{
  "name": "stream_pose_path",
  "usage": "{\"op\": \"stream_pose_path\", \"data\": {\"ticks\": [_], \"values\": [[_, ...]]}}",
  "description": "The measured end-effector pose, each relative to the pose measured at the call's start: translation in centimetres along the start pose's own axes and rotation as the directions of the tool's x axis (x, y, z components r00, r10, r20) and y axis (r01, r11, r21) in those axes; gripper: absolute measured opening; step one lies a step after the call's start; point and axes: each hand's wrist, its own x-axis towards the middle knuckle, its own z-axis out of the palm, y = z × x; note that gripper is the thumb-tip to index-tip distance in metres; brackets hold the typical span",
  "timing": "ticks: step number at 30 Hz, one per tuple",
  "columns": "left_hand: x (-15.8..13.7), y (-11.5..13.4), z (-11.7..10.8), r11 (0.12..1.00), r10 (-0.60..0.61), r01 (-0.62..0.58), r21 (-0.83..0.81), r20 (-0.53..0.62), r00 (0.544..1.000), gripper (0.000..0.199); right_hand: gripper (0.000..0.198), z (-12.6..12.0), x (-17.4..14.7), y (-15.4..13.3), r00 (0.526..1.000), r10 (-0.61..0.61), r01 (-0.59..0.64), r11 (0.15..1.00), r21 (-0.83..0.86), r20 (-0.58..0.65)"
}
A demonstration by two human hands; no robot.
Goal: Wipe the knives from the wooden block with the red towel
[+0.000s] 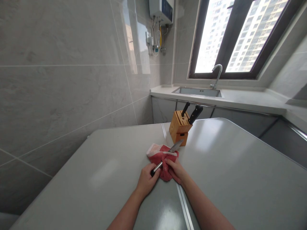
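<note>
My left hand (pixel 148 179) is closed around the handle of a kitchen knife (pixel 177 146). The blade points away to the upper right, toward the wooden knife block. A red and white cloth (pixel 157 154) is wrapped around the middle of the knife and hides part of the blade. My right hand (pixel 177 171) grips the cloth against the knife, its fingers partly covered by the folds. Just beyond the blade tip stands the knife block (pixel 181 126), with a large black-handled knife (pixel 195 114) and a smaller black-handled one (pixel 185 109) in it.
The pale table (pixel 115 166) has a metal seam strip (pixel 183 204) running lengthwise. Behind it, a counter (pixel 251 99) carries a sink (pixel 199 92) and a faucet (pixel 217 75) below a window. A tiled wall (pixel 72 64) rises on the left, with a water heater (pixel 161 11) in the corner.
</note>
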Motion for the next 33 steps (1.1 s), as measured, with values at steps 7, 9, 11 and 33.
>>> {"op": "stream_pose_path", "data": {"ticks": [7,9,11,33], "values": [[0.06,0.16,0.15,1.0,-0.003,0.001,0.03,0.041,0.999,0.029,0.033,-0.09,0.07,0.11,1.0,-0.004,0.004,0.999,-0.039,-0.02],[0.06,0.12,0.21,0.999,-0.005,0.003,0.033,0.051,0.999,0.029,0.033,-0.05,0.05,0.08,1.0,0.005,-0.006,0.999,-0.049,-0.03],[0.07,0.06,0.26,1.0,-0.007,0.005,0.029,0.053,0.999,0.028,0.033,-0.03,0.05,0.06,0.999,0.013,-0.016,0.998,-0.059,-0.043],[-0.07,0.06,-0.05,1.0,-0.011,0.012,-0.007,0.017,1.0,0.029,0.022,0.08,-0.02,-0.05,0.997,0.038,-0.044,0.996,-0.08,-0.07]]}}
